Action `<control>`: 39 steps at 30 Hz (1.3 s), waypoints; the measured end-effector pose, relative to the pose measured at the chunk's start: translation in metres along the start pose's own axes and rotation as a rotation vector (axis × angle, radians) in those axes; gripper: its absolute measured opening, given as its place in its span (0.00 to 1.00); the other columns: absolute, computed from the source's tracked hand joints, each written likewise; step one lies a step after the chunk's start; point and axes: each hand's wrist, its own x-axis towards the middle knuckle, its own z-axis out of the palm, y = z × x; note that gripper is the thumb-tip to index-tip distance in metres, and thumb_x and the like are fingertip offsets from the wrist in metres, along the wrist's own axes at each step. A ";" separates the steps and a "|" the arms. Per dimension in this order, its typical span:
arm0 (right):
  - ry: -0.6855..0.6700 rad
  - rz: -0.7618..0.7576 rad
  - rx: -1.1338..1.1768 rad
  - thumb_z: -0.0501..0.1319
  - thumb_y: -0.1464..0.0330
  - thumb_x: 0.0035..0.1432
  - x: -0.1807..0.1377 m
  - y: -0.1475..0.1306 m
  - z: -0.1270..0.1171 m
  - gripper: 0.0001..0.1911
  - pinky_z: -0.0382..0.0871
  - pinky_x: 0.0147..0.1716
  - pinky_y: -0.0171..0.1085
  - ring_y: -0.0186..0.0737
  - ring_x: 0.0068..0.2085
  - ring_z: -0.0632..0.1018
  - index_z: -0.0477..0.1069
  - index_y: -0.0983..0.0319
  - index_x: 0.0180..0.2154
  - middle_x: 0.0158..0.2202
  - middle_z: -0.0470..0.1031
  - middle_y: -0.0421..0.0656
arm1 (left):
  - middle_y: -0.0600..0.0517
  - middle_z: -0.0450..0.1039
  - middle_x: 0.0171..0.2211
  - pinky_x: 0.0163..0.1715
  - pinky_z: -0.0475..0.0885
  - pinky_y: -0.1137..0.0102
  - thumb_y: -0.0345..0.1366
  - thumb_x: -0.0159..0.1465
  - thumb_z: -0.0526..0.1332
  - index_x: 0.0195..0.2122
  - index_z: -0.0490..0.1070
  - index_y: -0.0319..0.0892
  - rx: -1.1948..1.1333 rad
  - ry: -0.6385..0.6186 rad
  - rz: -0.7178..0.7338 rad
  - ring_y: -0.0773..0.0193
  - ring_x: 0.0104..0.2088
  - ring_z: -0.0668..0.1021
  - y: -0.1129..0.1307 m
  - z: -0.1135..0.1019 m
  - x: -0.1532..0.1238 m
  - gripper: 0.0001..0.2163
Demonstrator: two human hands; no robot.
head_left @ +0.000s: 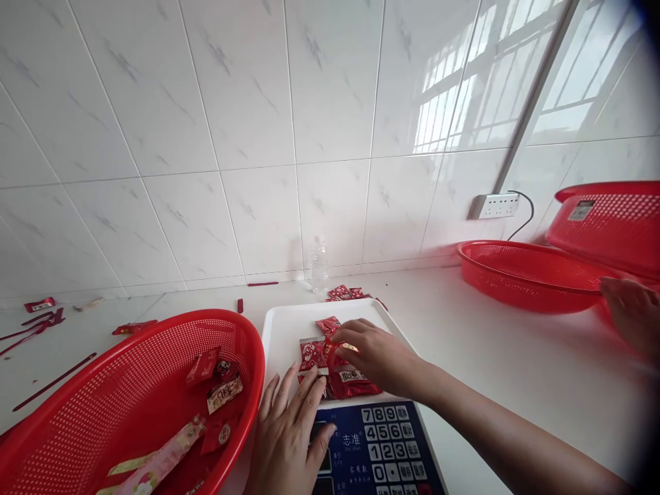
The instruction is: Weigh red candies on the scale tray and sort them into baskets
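Observation:
A digital scale with a blue keypad (381, 447) and a white weighing tray (283, 323) is in front of me. Several small red snack packets (312, 354) lie on the tray. My left hand (291, 426), fingers spread, rests across the scale's front left side, its fingertips at the near packets. My right hand (374, 354) comes in from the right over the tray, its fingers curled onto a red packet (355, 385) and partly covering it. Beside my left hand stands a red plastic basket (252, 337) holding several red packets and long wrapped sticks (165, 457).
A clear plastic bottle (318, 265) stands by the tiled wall, and more red packets (343, 292) lie behind the tray. Red baskets (520, 275) are at the right, where another person's hand (632, 313) touches one. A power strip (495, 206) is on the wall. Red scraps (44, 323) lie far left.

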 end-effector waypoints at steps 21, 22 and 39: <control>-0.210 0.158 0.098 0.62 0.62 0.63 -0.033 0.010 -0.011 0.31 0.64 0.61 0.52 0.53 0.64 0.67 0.60 0.59 0.65 0.64 0.66 0.51 | 0.48 0.76 0.55 0.55 0.63 0.53 0.38 0.72 0.52 0.57 0.67 0.39 -0.104 0.014 -0.099 0.49 0.57 0.72 0.003 0.001 -0.004 0.16; -0.207 0.167 0.082 0.63 0.62 0.63 -0.033 0.007 -0.010 0.31 0.63 0.61 0.54 0.56 0.65 0.65 0.61 0.60 0.65 0.64 0.65 0.52 | 0.48 0.77 0.55 0.56 0.63 0.54 0.38 0.72 0.53 0.57 0.66 0.39 -0.117 0.030 -0.119 0.49 0.57 0.73 0.004 0.001 -0.005 0.16; -0.030 0.009 0.066 0.60 0.76 0.60 -0.030 0.010 0.007 0.13 0.75 0.41 0.40 0.44 0.41 0.81 0.75 0.59 0.46 0.43 0.79 0.47 | 0.45 0.80 0.47 0.48 0.76 0.60 0.38 0.72 0.53 0.53 0.69 0.38 -0.244 0.197 -0.182 0.53 0.53 0.77 0.005 -0.004 -0.003 0.14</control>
